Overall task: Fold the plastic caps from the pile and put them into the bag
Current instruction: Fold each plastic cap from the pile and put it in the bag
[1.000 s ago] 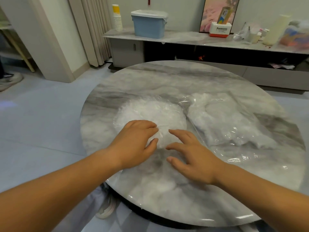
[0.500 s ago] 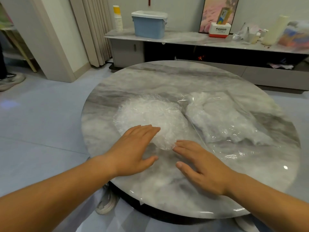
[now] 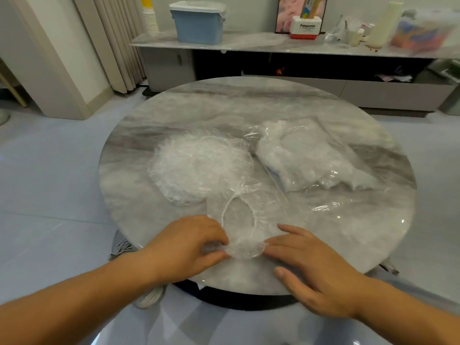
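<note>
A pile of clear plastic caps [image 3: 199, 168] lies on the round marble table [image 3: 174, 105], left of centre. A clear bag [image 3: 308, 158] holding folded caps lies to its right. One cap [image 3: 245, 220] with a white elastic rim is drawn out from the pile toward the near edge. My left hand [image 3: 185, 245] pinches the cap's near end with curled fingers. My right hand [image 3: 313, 265] lies flat with straight fingers, its fingertips touching the same end from the right.
A long low cabinet [image 3: 249, 44] stands behind the table with a blue lidded box [image 3: 199, 23], a stack of paper cups [image 3: 149, 18] and other items. Curtains [image 3: 109, 41] hang at the back left. The floor is pale tile.
Both hands have drawn back from the pile toward the near table edge, pulling a single cap out with them. The left hand went from flat to pinching.
</note>
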`<action>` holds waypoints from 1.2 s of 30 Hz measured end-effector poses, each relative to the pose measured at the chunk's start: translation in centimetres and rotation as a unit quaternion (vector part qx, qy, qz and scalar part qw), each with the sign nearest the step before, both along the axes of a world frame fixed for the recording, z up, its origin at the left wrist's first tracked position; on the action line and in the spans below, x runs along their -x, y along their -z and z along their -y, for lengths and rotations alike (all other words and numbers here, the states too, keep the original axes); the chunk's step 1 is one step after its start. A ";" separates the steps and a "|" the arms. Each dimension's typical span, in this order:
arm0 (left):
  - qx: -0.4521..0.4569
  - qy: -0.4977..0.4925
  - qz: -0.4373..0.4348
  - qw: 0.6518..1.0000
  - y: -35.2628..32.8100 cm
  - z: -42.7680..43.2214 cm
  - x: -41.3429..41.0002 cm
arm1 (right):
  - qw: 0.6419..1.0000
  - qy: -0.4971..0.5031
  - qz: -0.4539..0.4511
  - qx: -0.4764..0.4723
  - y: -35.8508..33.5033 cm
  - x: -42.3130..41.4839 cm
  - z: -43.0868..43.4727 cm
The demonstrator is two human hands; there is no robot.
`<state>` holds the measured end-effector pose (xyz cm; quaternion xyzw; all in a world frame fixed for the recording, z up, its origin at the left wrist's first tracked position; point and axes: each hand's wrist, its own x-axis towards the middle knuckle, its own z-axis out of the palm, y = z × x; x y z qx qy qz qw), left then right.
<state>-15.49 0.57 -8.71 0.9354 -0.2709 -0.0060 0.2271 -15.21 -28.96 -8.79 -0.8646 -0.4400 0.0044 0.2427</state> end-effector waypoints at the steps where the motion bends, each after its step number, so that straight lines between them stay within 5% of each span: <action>1: 0.019 -0.016 -0.026 0.999 -0.2 0.1 0.2 | 1.000 0.003 -0.006 -0.009 -0.2 0.2 -0.1; 8: 0.169 -0.196 -0.175 0.950 -1.2 0.5 -1.3 | 0.981 0.111 -0.148 -0.059 -1.8 -1.5 -2.7; 15: 0.086 -0.284 -0.130 0.946 -1.0 0.6 -3.6 | 0.983 0.098 -0.018 0.152 -1.4 -4.2 -4.3; 22: 0.018 -0.269 -0.117 0.956 -0.6 0.7 -3.5 | 0.980 0.051 0.050 0.185 0.1 -4.0 -3.8; 28: 0.035 -0.315 -0.146 0.937 -0.5 1.7 -3.8 | 0.976 0.050 0.016 0.210 -0.8 -3.7 -4.3; 34: 0.022 -0.319 -0.142 0.937 -0.3 1.9 -4.0 | 0.973 0.150 -0.169 -0.040 -3.8 -4.8 -7.2; 36: 0.023 -0.322 -0.147 0.935 -0.3 1.9 -4.2 | 0.966 0.165 -0.191 -0.048 -4.5 -6.3 -8.4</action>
